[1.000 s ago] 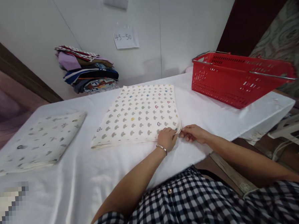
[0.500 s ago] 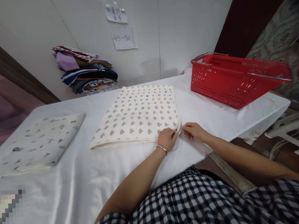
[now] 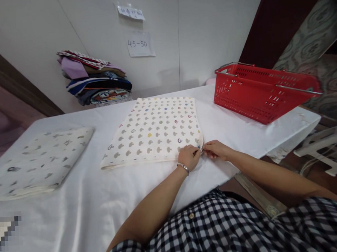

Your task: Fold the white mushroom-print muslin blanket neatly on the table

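A white cloth (image 3: 157, 128) printed with grey mushrooms and a few coloured ones lies folded flat in layers on the table. At its near right corner my left hand (image 3: 189, 157), with a bracelet at the wrist, pinches the edge between thumb and fingers. Just right of it, my right hand (image 3: 216, 150) has its fingers closed at the same corner, thumb and forefinger on the cloth's edge. The fingertips of both hands almost meet there. How many layers they hold is too small to make out.
A second folded cloth (image 3: 46, 158) with grey prints lies at the left on the white-covered table (image 3: 111, 219). A red basket (image 3: 265, 91) stands at the back right. Folded fabrics (image 3: 98, 79) are stacked by the wall, below paper signs (image 3: 140, 44). A white stool (image 3: 325, 153) is at the right.
My right hand has moved slightly left, closing the small gap to the cloth's corner, and its fingers now meet the edge. My left hand keeps its pinch there.
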`<state>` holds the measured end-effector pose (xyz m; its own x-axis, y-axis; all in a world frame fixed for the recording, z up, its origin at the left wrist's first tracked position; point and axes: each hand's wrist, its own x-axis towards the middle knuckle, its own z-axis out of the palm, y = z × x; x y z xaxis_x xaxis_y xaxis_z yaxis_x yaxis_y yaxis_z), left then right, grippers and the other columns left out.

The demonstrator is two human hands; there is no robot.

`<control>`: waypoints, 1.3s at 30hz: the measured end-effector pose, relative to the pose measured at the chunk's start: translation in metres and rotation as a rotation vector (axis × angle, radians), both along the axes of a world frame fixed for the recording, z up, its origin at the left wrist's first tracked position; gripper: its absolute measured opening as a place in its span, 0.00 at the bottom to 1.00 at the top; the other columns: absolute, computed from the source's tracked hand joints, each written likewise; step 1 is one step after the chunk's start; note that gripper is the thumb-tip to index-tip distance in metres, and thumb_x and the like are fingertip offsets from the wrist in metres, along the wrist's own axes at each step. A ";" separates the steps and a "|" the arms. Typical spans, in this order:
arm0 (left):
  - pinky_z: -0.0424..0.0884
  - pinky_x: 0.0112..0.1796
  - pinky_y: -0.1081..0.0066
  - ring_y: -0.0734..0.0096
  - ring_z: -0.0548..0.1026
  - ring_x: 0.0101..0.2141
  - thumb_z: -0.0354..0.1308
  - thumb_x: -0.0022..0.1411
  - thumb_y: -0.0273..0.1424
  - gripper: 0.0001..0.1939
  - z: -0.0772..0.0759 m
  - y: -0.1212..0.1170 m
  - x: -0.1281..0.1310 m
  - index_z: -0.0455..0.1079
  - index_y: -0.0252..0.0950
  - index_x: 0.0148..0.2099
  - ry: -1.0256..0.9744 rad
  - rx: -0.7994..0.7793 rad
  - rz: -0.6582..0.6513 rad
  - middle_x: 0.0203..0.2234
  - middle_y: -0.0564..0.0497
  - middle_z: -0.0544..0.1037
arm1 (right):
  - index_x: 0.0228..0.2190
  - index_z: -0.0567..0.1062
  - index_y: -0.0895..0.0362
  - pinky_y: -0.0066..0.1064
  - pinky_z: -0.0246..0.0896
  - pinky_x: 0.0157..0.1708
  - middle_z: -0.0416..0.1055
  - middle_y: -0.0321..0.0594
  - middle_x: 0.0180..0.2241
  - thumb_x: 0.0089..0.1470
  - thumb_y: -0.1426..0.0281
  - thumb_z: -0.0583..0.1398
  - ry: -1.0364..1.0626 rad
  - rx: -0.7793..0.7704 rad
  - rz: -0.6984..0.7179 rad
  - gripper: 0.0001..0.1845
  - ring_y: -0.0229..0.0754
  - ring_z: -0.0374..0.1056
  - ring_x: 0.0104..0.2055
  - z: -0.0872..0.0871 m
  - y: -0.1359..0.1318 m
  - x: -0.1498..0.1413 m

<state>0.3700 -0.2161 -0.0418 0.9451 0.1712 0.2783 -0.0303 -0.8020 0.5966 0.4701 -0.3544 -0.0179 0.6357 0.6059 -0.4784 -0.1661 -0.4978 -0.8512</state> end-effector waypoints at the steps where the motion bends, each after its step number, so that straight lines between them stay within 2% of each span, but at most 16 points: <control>1: 0.62 0.34 0.71 0.72 0.68 0.31 0.50 0.61 0.33 0.12 0.001 0.000 0.000 0.73 0.38 0.31 -0.002 0.001 0.002 0.25 0.53 0.73 | 0.20 0.68 0.59 0.22 0.42 0.10 0.66 0.33 0.15 0.48 0.66 0.57 0.008 0.015 -0.013 0.11 0.28 0.56 0.12 0.000 0.000 -0.001; 4: 0.61 0.33 0.71 0.72 0.68 0.32 0.48 0.62 0.33 0.12 0.004 0.002 -0.002 0.72 0.38 0.32 -0.017 0.047 0.009 0.27 0.52 0.72 | 0.20 0.67 0.58 0.21 0.42 0.10 0.66 0.31 0.16 0.47 0.66 0.57 0.032 0.067 -0.049 0.09 0.28 0.55 0.13 0.000 -0.002 -0.004; 10: 0.59 0.36 0.66 0.67 0.68 0.36 0.46 0.64 0.32 0.11 0.011 -0.002 -0.007 0.70 0.38 0.37 -0.053 0.369 -0.042 0.32 0.48 0.71 | 0.21 0.67 0.57 0.22 0.41 0.10 0.66 0.31 0.18 0.46 0.64 0.59 0.043 0.126 -0.053 0.09 0.29 0.56 0.14 0.004 -0.007 -0.005; 13: 0.59 0.35 0.65 0.66 0.67 0.36 0.45 0.65 0.31 0.11 0.013 -0.006 -0.008 0.69 0.38 0.38 -0.033 0.455 -0.066 0.33 0.48 0.71 | 0.20 0.67 0.57 0.22 0.41 0.10 0.66 0.32 0.17 0.45 0.64 0.59 0.030 0.129 -0.049 0.10 0.29 0.56 0.14 0.005 -0.006 -0.005; 18: 0.60 0.36 0.65 0.65 0.68 0.38 0.48 0.64 0.37 0.11 0.012 -0.007 -0.008 0.69 0.38 0.40 -0.016 0.433 -0.085 0.34 0.48 0.71 | 0.19 0.67 0.57 0.22 0.44 0.11 0.65 0.31 0.16 0.46 0.63 0.59 -0.034 0.114 -0.042 0.12 0.29 0.56 0.14 0.004 -0.006 -0.004; 23: 0.61 0.35 0.68 0.68 0.69 0.36 0.46 0.65 0.33 0.11 0.011 -0.003 -0.005 0.70 0.38 0.38 0.056 0.320 -0.026 0.33 0.50 0.72 | 0.22 0.68 0.58 0.22 0.45 0.11 0.65 0.32 0.15 0.48 0.63 0.58 -0.128 0.064 -0.090 0.12 0.29 0.56 0.13 0.000 -0.009 0.003; 28: 0.62 0.36 0.69 0.68 0.69 0.38 0.47 0.64 0.33 0.10 0.011 -0.003 -0.004 0.69 0.39 0.39 0.047 0.235 -0.007 0.34 0.49 0.71 | 0.20 0.68 0.58 0.23 0.43 0.10 0.66 0.33 0.16 0.48 0.63 0.59 -0.084 -0.035 -0.091 0.12 0.29 0.55 0.12 -0.006 -0.009 0.008; 33: 0.62 0.37 0.69 0.68 0.68 0.38 0.47 0.64 0.33 0.10 0.009 -0.004 -0.002 0.69 0.39 0.39 0.081 0.259 -0.021 0.35 0.49 0.71 | 0.18 0.66 0.58 0.22 0.43 0.09 0.65 0.33 0.14 0.47 0.67 0.59 -0.053 -0.034 -0.092 0.11 0.28 0.54 0.12 -0.010 -0.004 0.007; 39: 0.61 0.37 0.68 0.67 0.68 0.38 0.46 0.65 0.33 0.11 0.010 -0.004 -0.002 0.69 0.37 0.38 0.045 0.308 -0.012 0.35 0.48 0.71 | 0.18 0.66 0.58 0.22 0.43 0.11 0.64 0.31 0.15 0.46 0.69 0.57 -0.065 0.057 -0.084 0.09 0.28 0.56 0.13 -0.002 -0.005 0.005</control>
<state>0.3676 -0.2201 -0.0313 0.9591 0.0737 0.2733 -0.0204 -0.9450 0.3263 0.4748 -0.3597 -0.0196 0.7138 0.5745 -0.4004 -0.1481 -0.4349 -0.8882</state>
